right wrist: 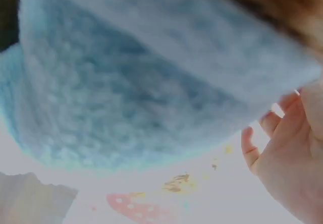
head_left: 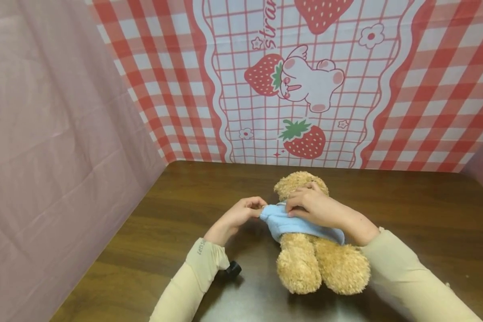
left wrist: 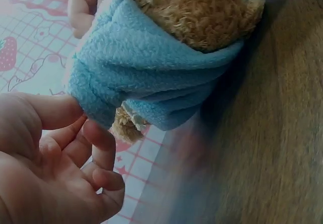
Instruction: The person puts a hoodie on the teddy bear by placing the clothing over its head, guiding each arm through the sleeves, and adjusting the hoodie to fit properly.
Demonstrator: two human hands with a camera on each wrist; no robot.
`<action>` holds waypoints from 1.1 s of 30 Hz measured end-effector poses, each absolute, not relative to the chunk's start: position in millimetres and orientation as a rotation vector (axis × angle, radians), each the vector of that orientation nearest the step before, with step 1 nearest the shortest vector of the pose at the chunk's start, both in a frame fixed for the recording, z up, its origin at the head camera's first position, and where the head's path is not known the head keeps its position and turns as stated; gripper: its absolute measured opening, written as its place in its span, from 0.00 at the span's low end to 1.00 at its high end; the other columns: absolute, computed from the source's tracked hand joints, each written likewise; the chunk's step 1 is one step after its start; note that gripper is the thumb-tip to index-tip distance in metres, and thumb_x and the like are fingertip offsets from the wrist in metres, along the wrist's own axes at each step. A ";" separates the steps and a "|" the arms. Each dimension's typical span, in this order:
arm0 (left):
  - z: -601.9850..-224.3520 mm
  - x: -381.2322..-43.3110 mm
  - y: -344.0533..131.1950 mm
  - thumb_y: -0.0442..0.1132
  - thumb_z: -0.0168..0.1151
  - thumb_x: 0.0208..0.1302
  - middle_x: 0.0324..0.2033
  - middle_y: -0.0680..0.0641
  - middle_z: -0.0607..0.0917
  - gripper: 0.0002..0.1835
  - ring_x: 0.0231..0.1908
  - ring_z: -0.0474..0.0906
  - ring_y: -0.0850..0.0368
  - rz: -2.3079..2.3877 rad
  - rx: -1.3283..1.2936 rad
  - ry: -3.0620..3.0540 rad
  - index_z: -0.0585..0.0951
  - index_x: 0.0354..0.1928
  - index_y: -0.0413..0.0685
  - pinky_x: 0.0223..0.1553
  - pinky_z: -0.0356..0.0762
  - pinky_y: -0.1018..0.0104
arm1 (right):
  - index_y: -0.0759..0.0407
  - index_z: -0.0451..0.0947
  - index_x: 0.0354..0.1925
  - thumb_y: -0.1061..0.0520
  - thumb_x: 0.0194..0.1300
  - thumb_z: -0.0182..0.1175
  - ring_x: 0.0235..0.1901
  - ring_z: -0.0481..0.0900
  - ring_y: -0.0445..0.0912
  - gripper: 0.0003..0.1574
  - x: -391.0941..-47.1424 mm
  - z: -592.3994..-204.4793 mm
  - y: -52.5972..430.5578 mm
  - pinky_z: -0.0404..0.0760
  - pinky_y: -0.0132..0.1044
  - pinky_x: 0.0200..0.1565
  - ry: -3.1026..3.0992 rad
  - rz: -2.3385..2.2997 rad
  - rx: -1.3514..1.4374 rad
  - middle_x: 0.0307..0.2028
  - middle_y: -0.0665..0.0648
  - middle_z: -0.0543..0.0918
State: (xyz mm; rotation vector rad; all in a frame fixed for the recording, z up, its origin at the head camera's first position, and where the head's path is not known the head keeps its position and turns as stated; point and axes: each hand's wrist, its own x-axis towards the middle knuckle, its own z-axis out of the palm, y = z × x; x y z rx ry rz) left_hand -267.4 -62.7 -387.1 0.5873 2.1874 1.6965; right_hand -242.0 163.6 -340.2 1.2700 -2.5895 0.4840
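Note:
A curly tan teddy bear (head_left: pixel 301 264) lies on its back on the table, feet toward me, in a fuzzy light blue shirt (head_left: pixel 279 221). At the shirt's left edge my left hand (head_left: pixel 243 212) pinches the cloth between thumb and fingers. The left wrist view shows this left hand (left wrist: pixel 55 158) beside a sleeve opening, where a tuft of tan fur (left wrist: pixel 126 125) shows. My right hand (head_left: pixel 315 205) lies over the bear's upper chest, its thumb and bent fingers gripping the shirt near the collar; it covers part of the head. Cloth fills much of the right wrist view.
The dark wooden table (head_left: pixel 201 188) ends at a red-and-white checked strawberry cloth (head_left: pixel 177 89) behind. A pale pink curtain (head_left: pixel 64 134) hangs at the left. Beneath my left sleeve shows a small black object (head_left: pixel 233 269).

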 end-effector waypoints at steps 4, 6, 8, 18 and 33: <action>-388.8 -266.8 -64.5 0.29 0.56 0.54 0.26 0.53 0.75 0.09 0.30 0.69 0.64 1.657 0.647 2.249 0.76 0.38 0.32 0.32 0.70 0.72 | 0.47 0.77 0.32 0.54 0.60 0.60 0.39 0.74 0.44 0.00 -236.3 -344.8 159.6 0.63 0.51 0.48 -2.597 0.498 1.181 0.33 0.44 0.77; -387.8 -264.9 -63.6 0.29 0.57 0.54 0.25 0.53 0.76 0.07 0.29 0.70 0.64 1.639 0.674 2.277 0.77 0.36 0.33 0.31 0.70 0.72 | 0.48 0.76 0.35 0.50 0.57 0.63 0.39 0.74 0.44 0.08 -234.4 -349.0 155.2 0.65 0.52 0.48 -2.592 0.513 1.107 0.34 0.45 0.77; -385.8 -262.0 -60.9 0.28 0.56 0.54 0.23 0.54 0.75 0.07 0.27 0.70 0.64 1.629 0.700 2.297 0.77 0.36 0.34 0.30 0.71 0.69 | 0.49 0.75 0.37 0.47 0.52 0.66 0.37 0.74 0.42 0.15 -233.7 -352.0 150.7 0.69 0.48 0.46 -2.575 0.523 1.056 0.33 0.46 0.76; -382.8 -252.5 -50.7 0.29 0.59 0.56 0.31 0.41 0.83 0.12 0.28 0.73 0.66 1.600 0.823 2.534 0.77 0.44 0.37 0.32 0.73 0.72 | 0.56 0.77 0.33 0.58 0.54 0.65 0.29 0.77 0.43 0.07 -235.5 -361.1 143.3 0.76 0.37 0.32 -2.526 0.692 0.808 0.29 0.51 0.80; -374.9 -236.4 -35.7 0.36 0.66 0.52 0.27 0.53 0.83 0.11 0.27 0.77 0.62 1.090 1.002 3.259 0.82 0.39 0.48 0.32 0.72 0.72 | 0.59 0.80 0.36 0.61 0.59 0.59 0.28 0.79 0.45 0.05 -236.8 -367.2 138.7 0.75 0.37 0.29 -2.492 0.812 0.690 0.32 0.56 0.83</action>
